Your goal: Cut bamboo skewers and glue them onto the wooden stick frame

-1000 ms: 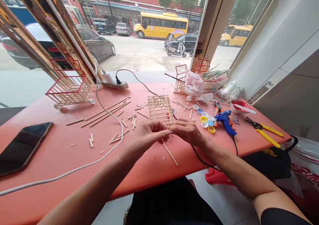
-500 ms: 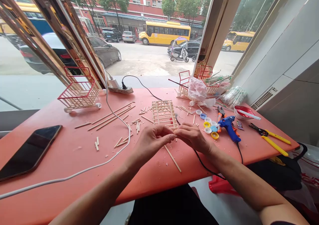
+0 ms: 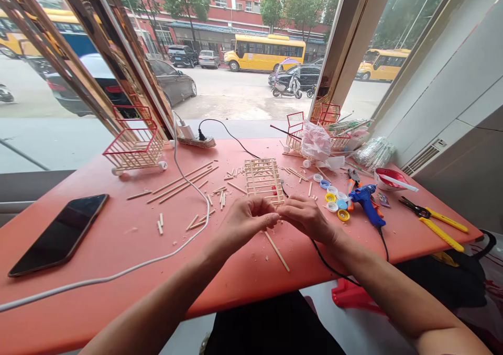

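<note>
My left hand [image 3: 251, 218] and my right hand [image 3: 306, 218] meet at the fingertips over the near side of a small wooden stick frame [image 3: 264, 179]. Fingers on both hands are pinched together, and what lies between them is too small or too hidden to make out. The frame rests on the table, built of thin pale sticks in a grid, its near edge partly behind my hands. A loose wooden stick [image 3: 278, 253] lies on the table just below my fingers. Short cut sticks [image 3: 222, 198] are scattered left of the frame.
Bottle caps [image 3: 332, 206], a blue glue gun [image 3: 367, 203] and yellow-handled pliers [image 3: 440, 221] lie to the right. A red-rimmed stick cart [image 3: 135, 148] stands at the back left. A white cable [image 3: 157, 263] crosses the table near a phone [image 3: 58, 234]. Long sticks [image 3: 183, 185] lie behind it.
The whole view has shifted slightly, so things appear a little further right. My hands stay pinched together in nearly the same pose over the frame.
</note>
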A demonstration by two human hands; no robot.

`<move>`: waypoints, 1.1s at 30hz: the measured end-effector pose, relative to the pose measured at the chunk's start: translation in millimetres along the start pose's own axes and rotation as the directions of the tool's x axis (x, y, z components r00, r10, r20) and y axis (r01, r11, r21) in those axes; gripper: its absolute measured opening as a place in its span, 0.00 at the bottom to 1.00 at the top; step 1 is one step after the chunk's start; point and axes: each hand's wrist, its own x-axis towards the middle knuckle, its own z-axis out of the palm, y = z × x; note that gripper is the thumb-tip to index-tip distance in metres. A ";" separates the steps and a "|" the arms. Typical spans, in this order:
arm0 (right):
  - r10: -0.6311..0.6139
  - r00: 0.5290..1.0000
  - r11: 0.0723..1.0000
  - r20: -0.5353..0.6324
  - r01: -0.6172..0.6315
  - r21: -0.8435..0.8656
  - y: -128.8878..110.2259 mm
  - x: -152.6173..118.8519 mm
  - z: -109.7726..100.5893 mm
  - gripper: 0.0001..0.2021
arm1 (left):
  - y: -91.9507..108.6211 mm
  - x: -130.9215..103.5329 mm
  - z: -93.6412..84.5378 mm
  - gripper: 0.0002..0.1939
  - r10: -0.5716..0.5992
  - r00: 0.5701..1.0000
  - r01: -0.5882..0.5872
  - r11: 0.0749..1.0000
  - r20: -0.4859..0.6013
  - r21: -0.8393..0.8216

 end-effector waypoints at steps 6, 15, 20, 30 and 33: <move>-0.021 1.000 1.000 0.003 0.021 0.002 -0.9 2.6 -0.6 0.06 | 1.4 0.5 1.4 0.11 -0.011 1.000 0.011 1.000 0.001 -0.028; 0.005 1.000 0.999 0.001 -0.005 0.035 1.4 2.5 -0.9 0.06 | 8.2 -0.9 2.4 0.09 0.038 0.999 -0.038 0.999 0.010 0.003; -0.029 0.999 1.000 -0.030 0.029 -0.007 0.3 3.2 -0.9 0.07 | 4.1 1.0 2.1 0.09 0.013 1.000 -0.011 0.999 0.027 -0.051; -0.021 0.999 1.000 0.034 0.021 0.006 0.5 3.4 -1.5 0.10 | -8.8 6.2 1.7 0.16 -0.046 0.998 0.057 0.973 0.051 -0.223; -0.033 0.999 0.999 0.033 0.032 0.021 1.2 2.0 -0.1 0.10 | -8.0 5.3 1.1 0.17 -0.045 0.997 0.058 0.979 0.067 -0.196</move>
